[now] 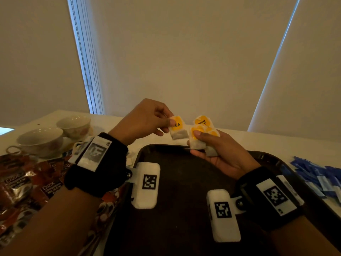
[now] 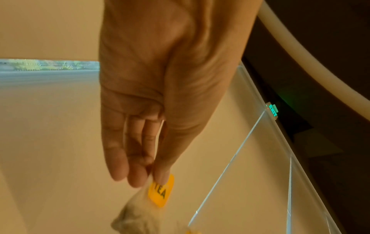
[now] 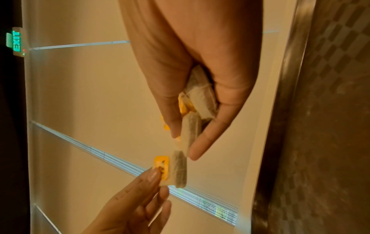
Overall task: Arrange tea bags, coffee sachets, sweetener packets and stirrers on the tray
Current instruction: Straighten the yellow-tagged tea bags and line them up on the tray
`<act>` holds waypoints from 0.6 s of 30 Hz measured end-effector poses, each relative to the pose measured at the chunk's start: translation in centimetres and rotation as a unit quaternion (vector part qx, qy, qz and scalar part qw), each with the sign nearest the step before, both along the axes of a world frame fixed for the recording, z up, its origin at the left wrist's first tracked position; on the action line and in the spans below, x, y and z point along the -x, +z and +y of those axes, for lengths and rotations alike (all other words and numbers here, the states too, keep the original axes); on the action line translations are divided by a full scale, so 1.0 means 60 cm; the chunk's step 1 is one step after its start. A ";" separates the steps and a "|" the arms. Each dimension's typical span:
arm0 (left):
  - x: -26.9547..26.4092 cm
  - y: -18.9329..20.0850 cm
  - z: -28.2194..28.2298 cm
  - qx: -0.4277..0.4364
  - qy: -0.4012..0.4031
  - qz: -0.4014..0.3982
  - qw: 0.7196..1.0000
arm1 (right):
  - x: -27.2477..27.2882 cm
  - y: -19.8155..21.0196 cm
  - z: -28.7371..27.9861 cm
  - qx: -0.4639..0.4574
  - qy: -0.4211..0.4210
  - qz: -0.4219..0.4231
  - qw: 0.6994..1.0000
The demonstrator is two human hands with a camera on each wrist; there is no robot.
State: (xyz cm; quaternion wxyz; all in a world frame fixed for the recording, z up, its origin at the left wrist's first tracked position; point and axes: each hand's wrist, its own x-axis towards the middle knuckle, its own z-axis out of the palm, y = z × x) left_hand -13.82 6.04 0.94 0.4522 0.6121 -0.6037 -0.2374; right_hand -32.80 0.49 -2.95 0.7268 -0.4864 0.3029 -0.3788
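yellow-tagged tea bag point(image 1: 177, 130) is pinched in the left hand point(image 1: 143, 120), a bunch of tea bags point(image 1: 202, 134) gripped in the right hand point(image 1: 219, 150), above the dark tray point(image 1: 184, 182), where nothing is seen placed yet.

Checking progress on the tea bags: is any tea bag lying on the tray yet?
No, the tray shows only bare dark surface; both hands hold tea bags above it.
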 end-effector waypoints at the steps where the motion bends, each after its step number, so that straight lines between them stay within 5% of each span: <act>1: -0.007 0.006 0.003 0.017 0.020 -0.004 1.000 | 0.000 -0.001 0.000 -0.003 -0.004 -0.004 1.000; 5: -0.038 0.024 -0.008 -0.070 0.053 -0.113 0.990 | -0.001 -0.009 -0.005 0.005 -0.008 0.001 1.000; 8: -0.056 0.014 -0.032 -0.216 -0.011 -0.244 0.945 | -0.006 -0.017 -0.004 0.004 0.003 0.014 1.000; 10: -0.067 -0.003 -0.044 -0.275 -0.049 -0.264 0.923 | -0.008 -0.021 -0.003 0.005 0.006 0.025 1.000; 18: -0.082 -0.057 -0.094 -0.271 -0.023 -0.286 0.919 | -0.008 -0.023 -0.008 -0.011 0.002 0.053 0.999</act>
